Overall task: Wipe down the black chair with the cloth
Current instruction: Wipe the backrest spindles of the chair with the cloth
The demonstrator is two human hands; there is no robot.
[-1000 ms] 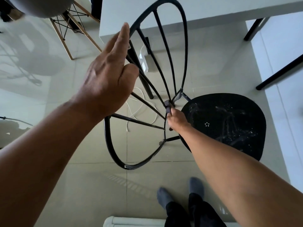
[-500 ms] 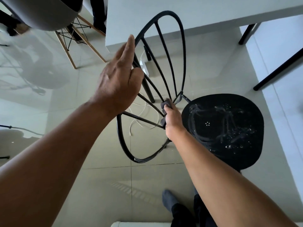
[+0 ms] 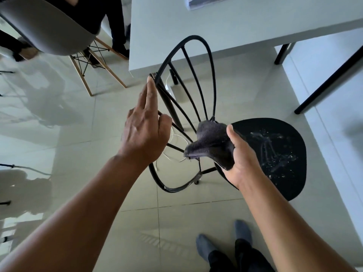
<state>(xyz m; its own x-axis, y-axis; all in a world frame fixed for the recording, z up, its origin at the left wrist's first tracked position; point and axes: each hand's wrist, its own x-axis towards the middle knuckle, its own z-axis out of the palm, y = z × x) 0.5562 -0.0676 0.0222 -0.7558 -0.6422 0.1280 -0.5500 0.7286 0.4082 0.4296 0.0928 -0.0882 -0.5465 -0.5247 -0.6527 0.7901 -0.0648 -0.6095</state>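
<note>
Left hand (image 3: 146,134) braces the black chair (image 3: 196,107) at its hoop back, fingers (image 3: 150,95) straight along the rim, steadying it. Right of that, the right hand (image 3: 238,160), palm up, grips the dark cloth (image 3: 210,145) bunched above the wet seat (image 3: 275,154).

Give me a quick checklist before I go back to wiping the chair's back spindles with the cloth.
1. Cloth in the grip of the right hand: ok, bunched in the palm.
2. Left hand steadying the backrest hoop: ok, straight fingers lie against the rim.
3. Cloth touching a spindle: not ok, it is lifted off the frame.
4. Seat dry: not ok, wet streaks show.
5. White cable on the floor out of the way: cannot tell.
</note>
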